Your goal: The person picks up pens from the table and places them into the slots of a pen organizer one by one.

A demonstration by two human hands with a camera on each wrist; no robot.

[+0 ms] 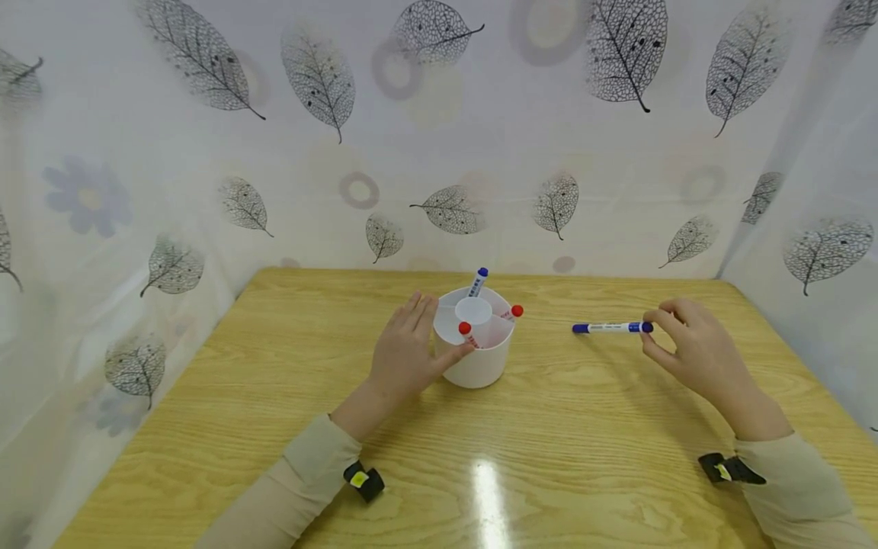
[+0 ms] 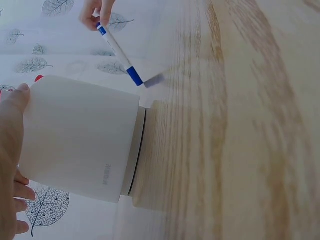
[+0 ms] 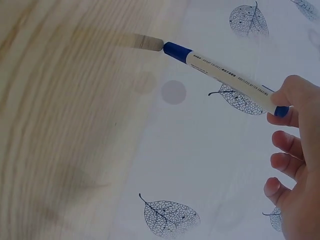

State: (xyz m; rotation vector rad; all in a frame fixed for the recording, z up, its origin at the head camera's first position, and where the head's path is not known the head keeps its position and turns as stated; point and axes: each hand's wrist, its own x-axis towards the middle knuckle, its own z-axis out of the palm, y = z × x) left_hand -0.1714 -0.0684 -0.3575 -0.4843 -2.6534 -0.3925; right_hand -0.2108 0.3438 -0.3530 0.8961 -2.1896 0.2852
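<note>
A blue-capped whiteboard marker is pinched at its right end between the thumb and index finger of my right hand. In the right wrist view the marker slants, its capped far end right at the wooden surface. My left hand rests against the left side of a round white pen holder, thumb at the rim and fingers fairly straight. Inside the holder stand a blue-capped marker at the back and two red-capped markers, one at the right and one in front.
The holder stands on a wood-grain table, with a small round cup section in its middle. A pale curtain printed with leaves hangs behind the table and along both sides. Black straps sit at both wrists.
</note>
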